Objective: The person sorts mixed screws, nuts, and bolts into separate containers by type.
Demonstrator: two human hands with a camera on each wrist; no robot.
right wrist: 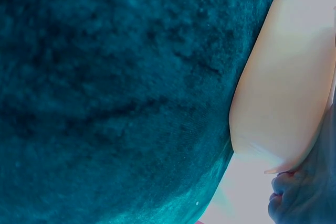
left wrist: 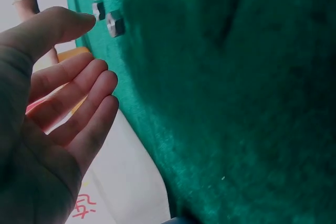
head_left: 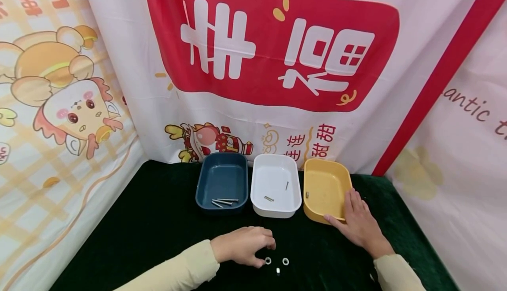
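Observation:
In the head view my left hand is low over the dark cloth, its thumb tip right at a metal nut. Its fingers bend loosely, and the left wrist view shows nothing between thumb and fingers. Close by lie a second nut, flat, and a third nut, standing on edge. My right hand rests on the near right corner of a yellow bin, fingers extended along its right side and thumb on the front rim. One small nut sits inside that bin, by its left wall.
Left of the yellow bin stand a white bin with two small screws and a dark blue bin with several longer screws. Printed cloth walls rise behind and at both sides. Green cloth fills most of the right wrist view.

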